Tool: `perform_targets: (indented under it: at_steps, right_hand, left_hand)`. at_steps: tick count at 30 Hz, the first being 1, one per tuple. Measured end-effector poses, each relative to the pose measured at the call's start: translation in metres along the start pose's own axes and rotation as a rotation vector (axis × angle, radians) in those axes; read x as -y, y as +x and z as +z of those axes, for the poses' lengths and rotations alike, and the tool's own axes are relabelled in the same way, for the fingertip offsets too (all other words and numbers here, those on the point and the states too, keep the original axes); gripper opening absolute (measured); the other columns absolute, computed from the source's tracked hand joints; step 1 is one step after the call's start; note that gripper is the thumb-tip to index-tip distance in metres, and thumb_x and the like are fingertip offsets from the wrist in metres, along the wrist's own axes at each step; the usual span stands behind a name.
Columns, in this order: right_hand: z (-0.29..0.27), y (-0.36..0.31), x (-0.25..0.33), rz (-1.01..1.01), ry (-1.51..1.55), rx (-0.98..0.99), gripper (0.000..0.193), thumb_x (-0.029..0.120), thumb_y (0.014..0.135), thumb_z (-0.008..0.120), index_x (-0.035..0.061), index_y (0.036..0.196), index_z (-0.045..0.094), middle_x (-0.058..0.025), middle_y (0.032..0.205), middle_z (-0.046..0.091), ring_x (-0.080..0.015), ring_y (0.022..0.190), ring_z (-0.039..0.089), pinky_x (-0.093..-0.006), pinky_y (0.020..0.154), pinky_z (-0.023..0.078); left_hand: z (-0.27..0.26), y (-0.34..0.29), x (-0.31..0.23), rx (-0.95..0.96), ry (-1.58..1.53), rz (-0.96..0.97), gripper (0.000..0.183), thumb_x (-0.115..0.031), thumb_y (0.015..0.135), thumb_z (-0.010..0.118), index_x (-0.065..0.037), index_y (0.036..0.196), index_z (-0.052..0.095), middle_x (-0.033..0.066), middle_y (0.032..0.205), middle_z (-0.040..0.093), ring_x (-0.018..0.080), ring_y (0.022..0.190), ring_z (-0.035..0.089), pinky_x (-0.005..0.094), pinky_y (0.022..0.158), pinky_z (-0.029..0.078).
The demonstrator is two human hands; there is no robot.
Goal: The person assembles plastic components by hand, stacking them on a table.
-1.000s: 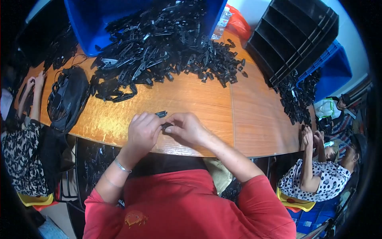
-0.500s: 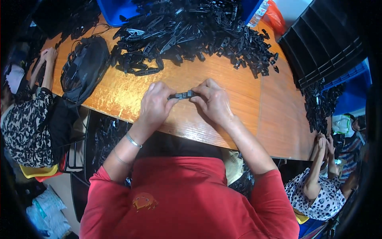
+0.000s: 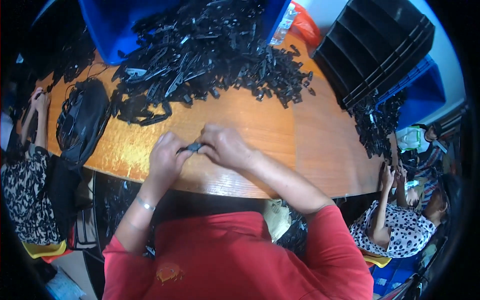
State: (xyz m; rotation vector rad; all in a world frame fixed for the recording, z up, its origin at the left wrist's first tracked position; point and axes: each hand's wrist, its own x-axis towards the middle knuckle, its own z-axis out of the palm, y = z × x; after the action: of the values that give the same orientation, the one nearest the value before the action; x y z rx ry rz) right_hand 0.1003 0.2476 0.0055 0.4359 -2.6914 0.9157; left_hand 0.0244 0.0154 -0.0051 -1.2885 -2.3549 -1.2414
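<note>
Between my two hands, just above the near part of the wooden table [image 3: 250, 165], I hold a small black plastic part [image 3: 194, 146]. My left hand [image 3: 167, 156] pinches one end between thumb and fingers. My right hand [image 3: 224, 145] grips the other end, its fingers curled over it. Much of the part is covered by my fingertips, and its finer shape is blurred. Beyond my hands lies a big heap of black plastic parts [image 3: 200, 65], long strips on the left and small clips on the right.
A blue bin [image 3: 107, 37] stands behind the heap. At left lies a black bag [image 3: 87, 120]; at right lean stacked black trays [image 3: 372, 47] beside another blue bin [image 3: 422, 92]. A clear bottle [image 3: 284, 25] stands at the back. Co-workers sit on both sides.
My view has shifted, so table and heap sit lower and further left in it. The part has turned between my hands, and the right hand has rolled further over it.
</note>
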Motion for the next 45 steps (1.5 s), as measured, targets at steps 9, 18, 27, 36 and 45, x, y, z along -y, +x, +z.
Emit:
perform_targets:
  at_steps: [9, 18, 27, 36, 45]
  right_hand:
    - [-0.119, 0.014, -0.109, 0.432, -0.347, -0.458, 0.019, 0.028, 0.097, 0.082, 0.0094, 0.099, 0.086, -0.0159, 0.109, 0.08, -0.035, 0.1, 0.077, -0.0469, 0.09, 0.062]
    - [-0.186, 0.09, -0.221, 0.618, -0.669, -0.43, 0.046, 0.044, 0.101, 0.076, 0.011, 0.133, 0.079, -0.0198, 0.137, 0.067, -0.0386, 0.135, 0.061, -0.0556, 0.113, 0.049]
    - [-0.151, 0.106, -0.254, 0.702, -0.627, -0.472, 0.068, 0.058, 0.099, 0.074, 0.0068, 0.144, 0.073, -0.0221, 0.148, 0.064, -0.0386, 0.146, 0.053, -0.0553, 0.123, 0.038]
    - [-0.09, 0.126, -0.205, 0.448, -0.398, -0.554, 0.055, 0.027, 0.098, 0.081, -0.0068, 0.138, 0.063, -0.0298, 0.133, 0.068, -0.0465, 0.128, 0.064, -0.0543, 0.113, 0.051]
    - [-0.051, 0.12, -0.15, 0.372, -0.246, -0.542, 0.056, 0.023, 0.093, 0.085, -0.0077, 0.136, 0.064, -0.0283, 0.13, 0.068, -0.0477, 0.126, 0.063, -0.0551, 0.111, 0.049]
  left_hand:
    - [-0.059, -0.058, 0.035, -0.245, -0.196, -0.516, 0.012, 0.0, 0.094, 0.079, 0.0, 0.103, 0.072, 0.0107, 0.089, 0.059, 0.0287, 0.08, 0.058, 0.0381, 0.077, 0.051]
    - [-0.039, -0.041, 0.023, -0.248, 0.308, -0.325, 0.014, -0.01, 0.097, 0.078, -0.003, 0.098, 0.066, 0.0134, 0.093, 0.063, 0.0352, 0.086, 0.062, 0.0467, 0.077, 0.048]
    - [-0.035, -0.038, 0.022, -0.258, 0.283, -0.323, 0.013, -0.006, 0.095, 0.078, -0.003, 0.101, 0.067, 0.0139, 0.095, 0.065, 0.0346, 0.087, 0.063, 0.0458, 0.078, 0.05]
    - [-0.034, -0.039, 0.02, -0.246, 0.297, -0.348, 0.014, -0.004, 0.093, 0.078, -0.002, 0.101, 0.067, 0.0141, 0.095, 0.063, 0.0349, 0.087, 0.062, 0.0454, 0.078, 0.05]
    - [-0.033, -0.038, 0.019, -0.257, 0.307, -0.319, 0.014, -0.006, 0.094, 0.078, -0.002, 0.101, 0.067, 0.0148, 0.095, 0.064, 0.036, 0.089, 0.063, 0.0464, 0.081, 0.05]
